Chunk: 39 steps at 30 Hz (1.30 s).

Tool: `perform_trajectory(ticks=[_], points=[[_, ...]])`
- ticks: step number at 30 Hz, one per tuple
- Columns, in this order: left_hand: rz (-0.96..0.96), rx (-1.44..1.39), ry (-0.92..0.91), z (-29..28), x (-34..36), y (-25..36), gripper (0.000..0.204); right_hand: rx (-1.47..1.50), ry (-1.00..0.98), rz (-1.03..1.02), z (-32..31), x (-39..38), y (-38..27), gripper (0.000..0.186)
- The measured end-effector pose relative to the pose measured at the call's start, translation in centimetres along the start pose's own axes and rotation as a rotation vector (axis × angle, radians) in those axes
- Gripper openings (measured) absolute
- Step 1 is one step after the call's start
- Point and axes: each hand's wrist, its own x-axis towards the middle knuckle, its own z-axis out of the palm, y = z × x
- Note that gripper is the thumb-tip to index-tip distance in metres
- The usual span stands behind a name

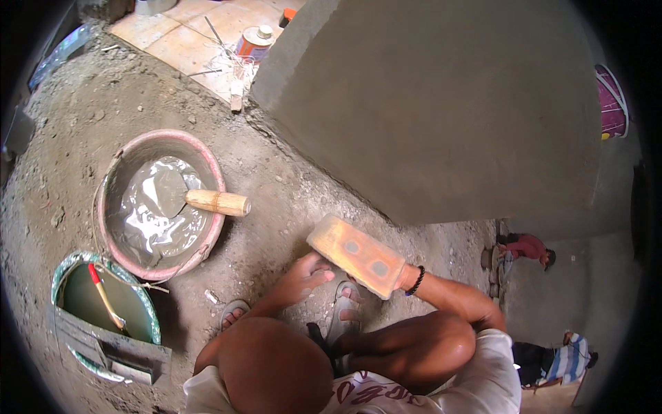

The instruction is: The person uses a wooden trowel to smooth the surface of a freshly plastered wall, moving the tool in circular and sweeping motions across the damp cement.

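Observation:
My right hand (407,276) holds up a rectangular plastering float (358,257), its worn orange-yellow face with two grey round spots toward me. The float hides most of that hand's fingers. At the float's left edge is my left hand (310,277), fingers apart and partly curled; whether it touches the float I cannot tell. A smooth grey plastered surface (441,110) rises beyond the float. To the left, a pink-rimmed bucket (110,234) holds wet grey slurry, with a wooden-handled trowel (217,202) resting in it.
A green-rimmed bucket (153,310) of murky water holds a red-handled brush (103,293); a flat grey metal tool (103,345) lies across its rim. A can (254,45) stands on tiles. Two people (527,248) are at far right, near a purple bucket (611,103).

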Motion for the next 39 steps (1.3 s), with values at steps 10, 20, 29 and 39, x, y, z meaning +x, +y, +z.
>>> perform_trajectory(ticks=[10, 20, 29, 39], points=[[0.06, -0.016, 0.008, -0.5, 0.4, 0.1, 0.047, -0.123, 0.169, 0.021, -0.6, -0.2, 0.3, 0.042], [0.078, 0.543, 0.759, -1.3, 3.5, 2.4, 0.045, -1.022, 0.315, 0.399, -10.6, -4.5, -3.9, 0.035], [0.14, 0.96, 0.926, 7.2, 8.7, 9.2, 0.04, -1.022, -0.056, 0.288, -14.9, -4.4, -4.1, 0.041], [0.325, 1.108, 1.155, 8.6, 19.5, 8.1, 0.046, -1.211, -0.314, 0.197, -20.1, -6.6, -4.6, 0.037]])
